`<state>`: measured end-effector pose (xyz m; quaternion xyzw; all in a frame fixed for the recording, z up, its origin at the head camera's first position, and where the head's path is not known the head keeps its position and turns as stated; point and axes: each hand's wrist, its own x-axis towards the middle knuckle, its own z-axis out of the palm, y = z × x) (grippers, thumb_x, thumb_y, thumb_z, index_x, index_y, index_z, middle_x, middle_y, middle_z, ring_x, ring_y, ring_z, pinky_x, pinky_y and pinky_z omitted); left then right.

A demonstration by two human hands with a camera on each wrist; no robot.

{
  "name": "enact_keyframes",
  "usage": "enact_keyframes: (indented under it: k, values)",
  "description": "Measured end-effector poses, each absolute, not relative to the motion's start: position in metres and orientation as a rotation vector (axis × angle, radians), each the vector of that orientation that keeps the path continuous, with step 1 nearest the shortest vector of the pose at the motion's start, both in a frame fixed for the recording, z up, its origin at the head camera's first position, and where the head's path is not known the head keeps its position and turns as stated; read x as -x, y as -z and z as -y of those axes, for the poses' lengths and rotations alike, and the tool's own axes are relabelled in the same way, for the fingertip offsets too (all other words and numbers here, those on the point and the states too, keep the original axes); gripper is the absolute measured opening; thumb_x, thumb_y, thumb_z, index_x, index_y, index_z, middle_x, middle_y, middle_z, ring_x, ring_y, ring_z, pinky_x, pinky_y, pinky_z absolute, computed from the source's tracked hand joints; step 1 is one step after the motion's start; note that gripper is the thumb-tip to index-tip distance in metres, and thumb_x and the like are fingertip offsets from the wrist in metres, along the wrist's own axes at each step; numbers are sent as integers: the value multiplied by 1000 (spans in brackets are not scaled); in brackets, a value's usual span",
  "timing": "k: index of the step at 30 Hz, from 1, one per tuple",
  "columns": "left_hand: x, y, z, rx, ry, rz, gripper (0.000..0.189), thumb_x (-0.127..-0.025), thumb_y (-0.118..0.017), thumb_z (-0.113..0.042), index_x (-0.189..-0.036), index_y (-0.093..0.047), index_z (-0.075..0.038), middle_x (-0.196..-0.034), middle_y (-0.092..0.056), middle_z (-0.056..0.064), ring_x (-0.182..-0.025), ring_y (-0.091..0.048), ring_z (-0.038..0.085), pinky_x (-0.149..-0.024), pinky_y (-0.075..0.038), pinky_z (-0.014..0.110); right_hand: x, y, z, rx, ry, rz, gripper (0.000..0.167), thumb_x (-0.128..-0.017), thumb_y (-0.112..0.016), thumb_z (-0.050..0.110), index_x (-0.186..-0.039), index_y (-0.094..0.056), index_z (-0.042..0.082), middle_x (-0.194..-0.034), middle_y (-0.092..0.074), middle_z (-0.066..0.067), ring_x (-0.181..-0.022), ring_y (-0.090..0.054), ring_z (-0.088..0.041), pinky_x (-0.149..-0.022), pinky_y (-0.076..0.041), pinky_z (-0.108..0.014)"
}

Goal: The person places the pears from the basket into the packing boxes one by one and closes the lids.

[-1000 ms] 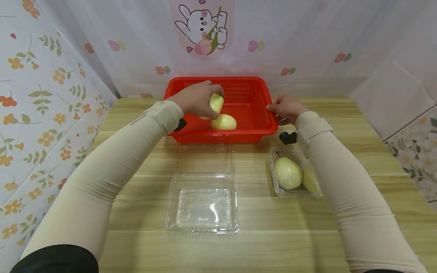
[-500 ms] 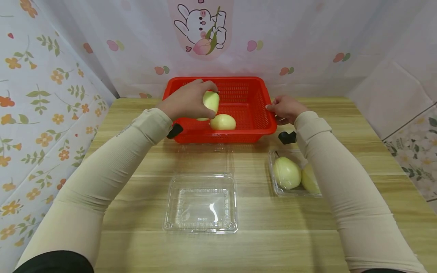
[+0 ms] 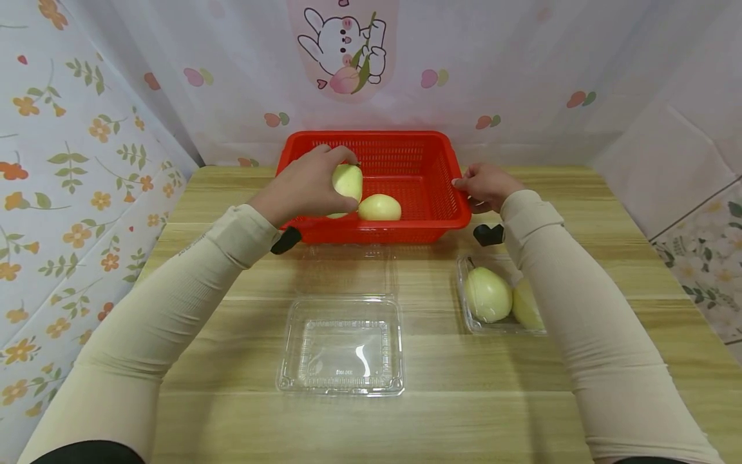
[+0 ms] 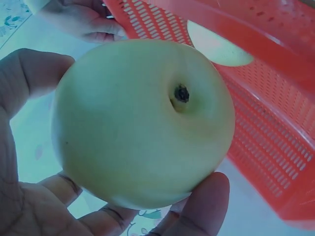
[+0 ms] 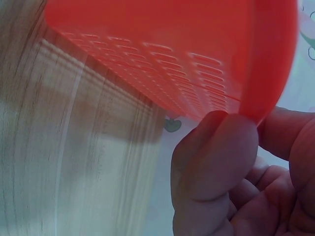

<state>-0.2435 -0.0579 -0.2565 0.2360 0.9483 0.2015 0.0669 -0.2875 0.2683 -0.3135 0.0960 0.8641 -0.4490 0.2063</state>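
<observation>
My left hand (image 3: 307, 183) grips a pale yellow-green pear (image 3: 348, 182) over the left part of the red basket (image 3: 371, 232). In the left wrist view the pear (image 4: 142, 128) fills the palm, its dark stem end facing the camera, with thumb and fingers curled round its sides. Another pear (image 3: 379, 207) lies in the basket beside the held one. A sliver of yellow shows below my left hand, mostly hidden. My right hand (image 3: 489, 187) pinches the basket's right rim (image 5: 268, 64) between thumb and fingers.
An open clear plastic clamshell box (image 3: 342, 348) lies on the wooden table (image 3: 440, 412) in front of the basket. To its right, a clear box (image 3: 466, 309) holds pears (image 3: 489, 294), partly hidden by my right forearm. A patterned curtain (image 3: 232, 77) hangs right behind the basket.
My left hand has moved left and slightly toward me with the pear in its grip. The right hand stays on the basket rim, and the basket and boxes have not moved.
</observation>
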Motion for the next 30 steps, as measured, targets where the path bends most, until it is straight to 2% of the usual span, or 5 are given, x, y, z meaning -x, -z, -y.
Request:
enact_keyframes:
  k: [12, 23, 30]
  values:
    - [218, 261, 67, -648, -680, -2854, 61, -75, -75, -30, -129, -51, -17, -117, -49, 5, -100, -50, 23, -72, -54, 40, 288, 315, -269, -264, 1257, -2400, 22, -104, -52, 23, -104, -44, 3, -102, -63, -15, -75, -68, -21, -69, -58, -33]
    - [192, 279, 85, -643, -728, -2846, 58, -76, -73, -29, -128, -52, -15, -112, -52, 7, -94, -54, 24, -72, -53, 40, 288, 315, -268, -272, 1260, -2397, 22, -103, -53, 24, -105, -46, 3, -101, -64, -15, -75, -68, -21, -69, -58, -33]
    - [176, 284, 91, -635, -745, -2848, 57, -76, -73, -29, -127, -52, -16, -108, -53, 5, -86, -56, 24, -67, -52, 37, 288, 315, -269, -263, 1257, -2395, 22, -104, -52, 24, -105, -46, 3, -102, -64, -15, -75, -68, -22, -70, -58, -34]
